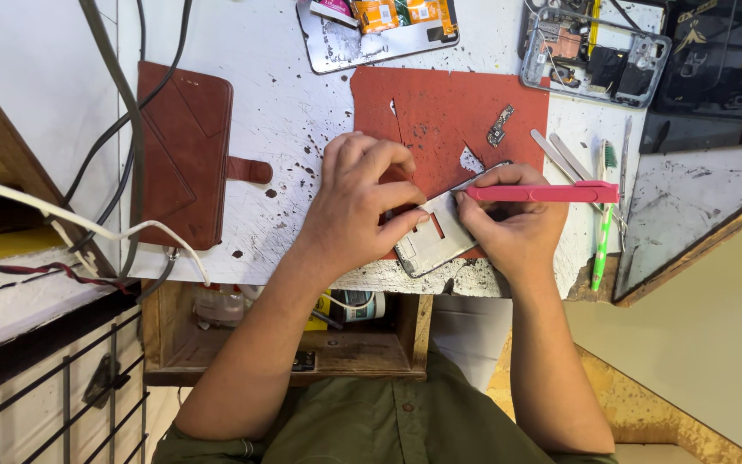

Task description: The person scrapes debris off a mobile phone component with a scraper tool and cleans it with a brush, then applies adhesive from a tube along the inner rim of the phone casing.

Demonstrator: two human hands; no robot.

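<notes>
A silver phone frame point(436, 241) lies on a red mat point(448, 107) near the front edge of the white, paint-flecked worktop. My left hand point(361, 202) presses down on the frame's left side, thumb and fingers curled over it. My right hand point(513, 228) grips a pink flat tool point(543, 192), its tip touching the frame's upper edge. A small circuit part point(500, 125) rests loose on the mat behind my hands.
A brown folio phone case point(184, 150) lies at the left beside cables. A disassembled phone chassis point(594, 53) and another opened phone point(375, 30) sit at the back. Metal tweezers point(564, 156) and a green toothbrush point(603, 219) lie right of my hands. An open drawer point(302, 339) is below.
</notes>
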